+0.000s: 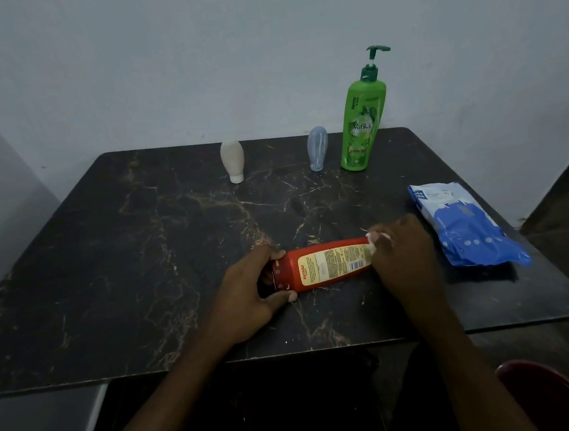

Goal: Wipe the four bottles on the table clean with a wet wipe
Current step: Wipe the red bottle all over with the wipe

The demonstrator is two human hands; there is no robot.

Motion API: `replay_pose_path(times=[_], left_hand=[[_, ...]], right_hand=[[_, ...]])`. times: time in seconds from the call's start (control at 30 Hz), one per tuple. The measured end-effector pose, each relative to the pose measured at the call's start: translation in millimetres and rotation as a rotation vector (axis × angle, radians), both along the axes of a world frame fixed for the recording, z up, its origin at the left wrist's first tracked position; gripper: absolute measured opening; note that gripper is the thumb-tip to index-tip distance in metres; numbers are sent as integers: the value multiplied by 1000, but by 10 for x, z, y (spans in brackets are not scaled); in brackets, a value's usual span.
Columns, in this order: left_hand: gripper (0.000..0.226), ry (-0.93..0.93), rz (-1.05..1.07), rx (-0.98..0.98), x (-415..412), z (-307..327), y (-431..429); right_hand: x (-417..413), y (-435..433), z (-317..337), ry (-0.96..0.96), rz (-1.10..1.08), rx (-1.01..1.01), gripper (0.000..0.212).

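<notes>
A red bottle (pixel 321 263) with a yellow label lies on its side near the front of the dark marble table (pixel 142 262). My left hand (pixel 251 287) grips its cap end. My right hand (pixel 406 249) holds a white wet wipe (pixel 376 240) against the bottle's other end. At the back stand a beige bottle (pixel 233 161) on its cap, a pale blue bottle (pixel 317 147) on its cap, and a tall green pump bottle (pixel 361 119).
A blue and white pack of wet wipes (pixel 466 223) lies at the table's right edge, just right of my right hand. A white wall rises behind the table. A dark red chair (pixel 550 398) shows at the bottom right.
</notes>
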State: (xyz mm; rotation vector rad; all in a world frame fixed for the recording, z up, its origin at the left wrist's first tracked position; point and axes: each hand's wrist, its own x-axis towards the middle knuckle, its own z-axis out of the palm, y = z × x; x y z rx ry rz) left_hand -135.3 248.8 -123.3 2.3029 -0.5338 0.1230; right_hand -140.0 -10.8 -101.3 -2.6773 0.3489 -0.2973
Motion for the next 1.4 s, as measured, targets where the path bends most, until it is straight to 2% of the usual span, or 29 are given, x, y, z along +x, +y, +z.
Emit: replay_pose_path(times=[0.17,0.27,0.33,0.43,0.6,0.7,0.97,1.1,1.27,1.33,1.4], left_hand=[[60,-26,4,-5,-6,3,-16],[46,-54,-51,-67,-8,13,-19],[42,-59,-79,-93,-12,11,-16],[51,-54,-34,-70,-8,-8,-6],[61,-12,-7,-28,10,-30,8],[63,-3,-1,-23,9,-34,18],[67,33,5,5,21,-45,27],[67,32,6,-8,16,-49,27],[67,0,13,-9,30,-70,23],[68,-14,8,-2,34,-71,23],[69,-14,0,12,31,-57,25]], right_hand=[[-56,657,119,-65,84,79,32],[-161,1136,87,-163,263,94,31],[-190,1235,46,-200,285,78,34],[-158,1061,9,-207,257,79,38],[-97,389,-14,-201,26,177,18],[-157,114,-105,-245,-51,189,20],[-312,101,-323,-228,-162,269,19],[-262,360,-191,-161,-99,282,19],[-461,898,-229,-241,238,212,19],[-455,813,-244,-249,231,241,19],[-391,572,-272,-195,105,269,18]])
